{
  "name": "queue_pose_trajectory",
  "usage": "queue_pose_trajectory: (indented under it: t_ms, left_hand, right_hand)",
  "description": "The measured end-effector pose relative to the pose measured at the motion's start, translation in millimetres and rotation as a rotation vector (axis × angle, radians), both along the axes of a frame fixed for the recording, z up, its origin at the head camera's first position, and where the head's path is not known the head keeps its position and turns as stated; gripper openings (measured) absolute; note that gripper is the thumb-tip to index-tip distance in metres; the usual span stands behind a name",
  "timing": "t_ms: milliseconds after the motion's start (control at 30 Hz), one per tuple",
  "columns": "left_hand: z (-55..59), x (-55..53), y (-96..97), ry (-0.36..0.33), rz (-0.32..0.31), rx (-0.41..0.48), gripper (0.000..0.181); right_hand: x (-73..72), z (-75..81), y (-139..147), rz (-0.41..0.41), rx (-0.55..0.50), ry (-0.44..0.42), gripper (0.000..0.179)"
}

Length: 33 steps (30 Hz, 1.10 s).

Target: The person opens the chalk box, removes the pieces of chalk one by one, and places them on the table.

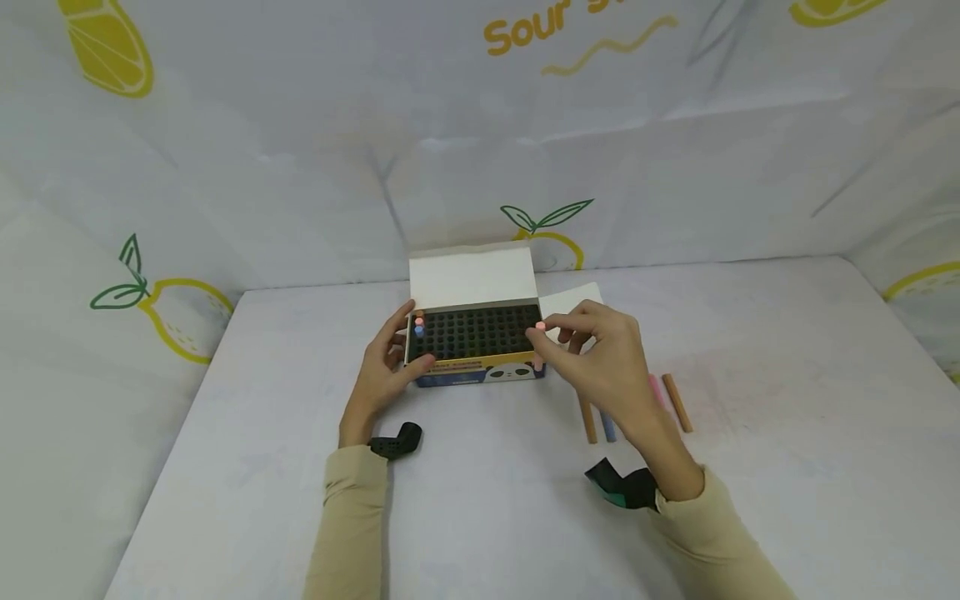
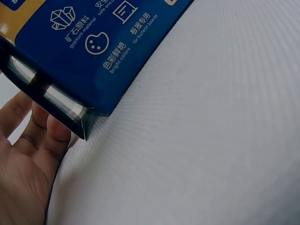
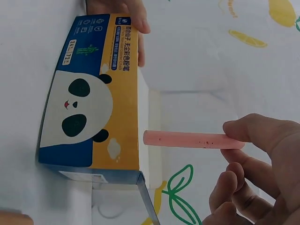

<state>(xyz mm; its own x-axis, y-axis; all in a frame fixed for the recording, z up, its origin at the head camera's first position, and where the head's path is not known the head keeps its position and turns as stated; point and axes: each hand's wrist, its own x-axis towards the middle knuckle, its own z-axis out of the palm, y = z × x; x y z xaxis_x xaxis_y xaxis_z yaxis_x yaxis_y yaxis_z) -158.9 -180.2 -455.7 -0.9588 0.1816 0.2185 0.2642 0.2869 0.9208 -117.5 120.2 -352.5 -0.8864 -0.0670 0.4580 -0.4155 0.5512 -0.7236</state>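
Note:
An open chalk box (image 1: 480,372) with a panda on its front stands on the table; inside it is a black holder (image 1: 480,330) full of round holes. My left hand (image 1: 381,375) grips the box's left end, thumb at the front and fingers behind. Brown, pink and blue chalk ends (image 1: 419,331) show in the holder's left column. Between thumb and index finger, my right hand (image 1: 609,354) pinches a pink chalk stick (image 3: 192,139) by one end. In the right wrist view, the stick's free end is apart from the box, at its open side near the right end.
Behind the box its white lid (image 1: 474,279) stands raised, and a white side flap (image 1: 573,302) folds out to the right. Loose chalk lies right of the box: a brown stick (image 1: 677,403), a pink one (image 1: 657,390), a blue one (image 1: 607,427) and another brown stick (image 1: 587,419).

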Motion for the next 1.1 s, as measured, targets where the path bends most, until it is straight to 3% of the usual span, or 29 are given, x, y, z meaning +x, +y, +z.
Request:
queue_pose_trajectory:
  t_ms: [233,400,700,900,1100]
  left_hand:
    - [-0.8,0.7,-0.6,-0.002,-0.001,0.001,0.081]
    - [-1.2,0.4,-1.0,0.01,-0.002,0.004,0.081]
    - [-1.3,1.0,-0.3,0.023,-0.017,0.018,0.08]
    - [-2.9,0.0,-0.4,0.026,-0.018,0.022,0.08]
    - [-2.3,1.0,-0.2,0.024,-0.01,0.015,0.08]
  right_hand:
    - [7.5,-2.2,25,-0.002,0.036,-0.001,0.005]
    - [11.0,0.7,49,0.008,0.122,-0.026,0.007]
    - [14.9,12.8,107,0.025,0.276,-0.27,0.012]
    - [13.3,8.5,148,0.032,0.403,-0.453,0.024]
    - [10.1,0.2,170,0.04,0.459,-0.569,0.034]
